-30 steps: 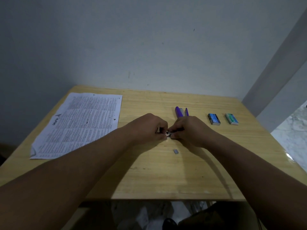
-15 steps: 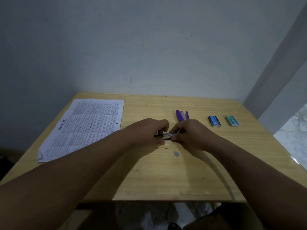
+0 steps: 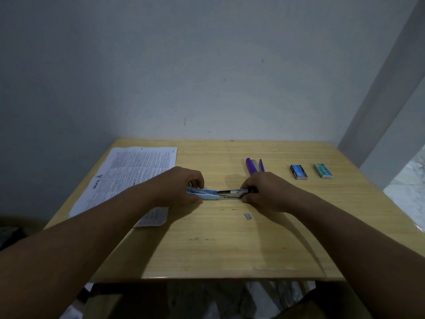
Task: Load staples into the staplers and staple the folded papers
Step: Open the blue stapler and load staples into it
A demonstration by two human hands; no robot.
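both grips clench the pale blue plastic stapler [image 3: 208, 195] — left hand [image 3: 184, 187] body, right hand [image 3: 264, 191] metal tray; loading seems underway, printed papers [image 3: 128, 173] unstapled.

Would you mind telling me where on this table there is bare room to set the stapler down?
Bare wood runs along the near edge of the table, in front of the loose staple strip. Another free patch lies at the back between the printed paper and the purple stapler. It is crowded around both hands and near the two staple boxes.
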